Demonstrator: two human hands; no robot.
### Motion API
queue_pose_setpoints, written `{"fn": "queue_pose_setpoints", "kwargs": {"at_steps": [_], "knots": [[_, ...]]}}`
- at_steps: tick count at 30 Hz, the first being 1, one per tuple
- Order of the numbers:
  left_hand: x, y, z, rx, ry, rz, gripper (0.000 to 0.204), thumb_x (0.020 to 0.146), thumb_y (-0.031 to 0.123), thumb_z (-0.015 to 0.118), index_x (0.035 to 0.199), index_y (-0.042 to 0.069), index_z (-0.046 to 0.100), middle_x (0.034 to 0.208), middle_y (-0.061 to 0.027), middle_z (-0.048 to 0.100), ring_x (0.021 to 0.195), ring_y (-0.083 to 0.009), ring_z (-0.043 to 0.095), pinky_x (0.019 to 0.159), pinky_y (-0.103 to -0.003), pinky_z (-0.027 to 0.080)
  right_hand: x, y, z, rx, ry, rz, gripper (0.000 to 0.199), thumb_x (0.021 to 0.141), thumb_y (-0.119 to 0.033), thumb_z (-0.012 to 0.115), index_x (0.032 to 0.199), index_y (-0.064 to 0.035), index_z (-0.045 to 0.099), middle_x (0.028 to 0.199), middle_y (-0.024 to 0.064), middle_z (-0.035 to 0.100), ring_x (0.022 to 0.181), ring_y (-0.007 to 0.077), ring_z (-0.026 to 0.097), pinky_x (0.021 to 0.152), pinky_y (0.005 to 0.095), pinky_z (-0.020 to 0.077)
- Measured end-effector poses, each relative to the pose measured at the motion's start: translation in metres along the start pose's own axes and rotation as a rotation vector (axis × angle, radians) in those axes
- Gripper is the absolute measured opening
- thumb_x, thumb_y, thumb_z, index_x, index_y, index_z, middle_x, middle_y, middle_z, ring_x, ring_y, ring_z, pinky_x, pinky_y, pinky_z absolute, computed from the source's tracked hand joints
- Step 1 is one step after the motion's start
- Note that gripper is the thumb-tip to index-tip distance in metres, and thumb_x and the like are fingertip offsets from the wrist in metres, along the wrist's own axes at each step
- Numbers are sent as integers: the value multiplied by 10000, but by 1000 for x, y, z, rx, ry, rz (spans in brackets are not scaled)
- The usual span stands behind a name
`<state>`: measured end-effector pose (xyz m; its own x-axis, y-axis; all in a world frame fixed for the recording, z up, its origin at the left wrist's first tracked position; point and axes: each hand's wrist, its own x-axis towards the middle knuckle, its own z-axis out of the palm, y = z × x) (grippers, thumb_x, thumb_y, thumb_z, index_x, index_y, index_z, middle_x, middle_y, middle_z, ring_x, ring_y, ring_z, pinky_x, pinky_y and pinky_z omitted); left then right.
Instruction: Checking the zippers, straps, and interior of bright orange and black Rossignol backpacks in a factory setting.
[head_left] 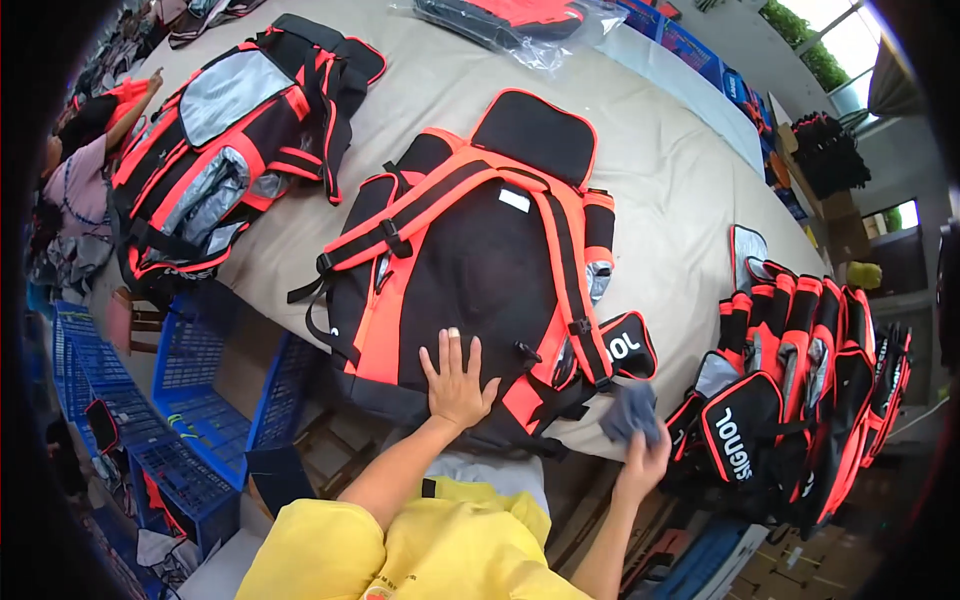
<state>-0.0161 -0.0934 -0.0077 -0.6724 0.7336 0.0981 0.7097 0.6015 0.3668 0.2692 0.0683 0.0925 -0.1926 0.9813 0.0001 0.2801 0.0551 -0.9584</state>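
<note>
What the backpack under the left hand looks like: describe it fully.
The backpack lies back side up on the pale table, its near end seemingly overhanging the edge. It looks like black fabric with orange-red panels and edging. Two shoulder straps, orange-red with black strips, lie over its back, near a white label. A black flap extends from the far end; a right-side pocket looks silvery. The left hand rests flat on its lower back.

The wearer's two hands (pixel 459 385) (pixel 647 460), one cloth (pixel 630 411), one bench (pixel 665 190), two separate backpacks (pixel 470 275) (pixel 228 100); several overlapping bags (pixel 790 395), exact number unclear.

Black and coral backpack (pixel 475 270), grey-blue cloth (pixel 630 411)
</note>
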Motion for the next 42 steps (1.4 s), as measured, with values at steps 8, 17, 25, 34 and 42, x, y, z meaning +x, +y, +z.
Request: {"fn": "queue_pose_setpoints", "kwargs": {"at_steps": [8,17,25,34,42], "knots": [[1,-1,0,-20,-91,-76,873,875,534,682,1573,69,442,1678,-317,249,1597,-466,173,1219,-732,71,104,-59,248,-581,-1009,-727,494,893,-127,773,1361,-45,638,1201,173,661,1010,364,691,885,405,575],[-3,-10,12,23,-150,-115,807,898,542,550,1553,77,477,1652,-335,309,1582,-489,227,1220,-735,59,219,6,318,-801,-1086,-1015,285,796,-21,651,1078,21,654,1066,214,647,1140,421,620,1027,527,482],[-7,-13,19,-27,-114,-156,847,817,596,611,1523,136,525,1649,-307,338,1575,-474,255,1217,-739,75,147,-38,323,-476,-1730,-911,133,802,-153,682,894,-74,736,934,135,706,871,320,690,730,446,587],[-9,-14,17,87,-174,-137,832,811,588,600,1510,144,520,1621,-303,377,1557,-482,290,1211,-746,79,288,-10,378,-632,-810,-840,103,885,-46,602,962,8,645,926,205,642,809,413,649,690,517,548],[-9,-16,17,58,-184,-155,797,846,592,568,1503,142,531,1626,-311,367,1555,-477,297,1209,-751,93,263,-1,376,-797,-854,-1003,118,851,-59,613,967,-46,634,924,165,644,789,358,645,654,469,544]]}}
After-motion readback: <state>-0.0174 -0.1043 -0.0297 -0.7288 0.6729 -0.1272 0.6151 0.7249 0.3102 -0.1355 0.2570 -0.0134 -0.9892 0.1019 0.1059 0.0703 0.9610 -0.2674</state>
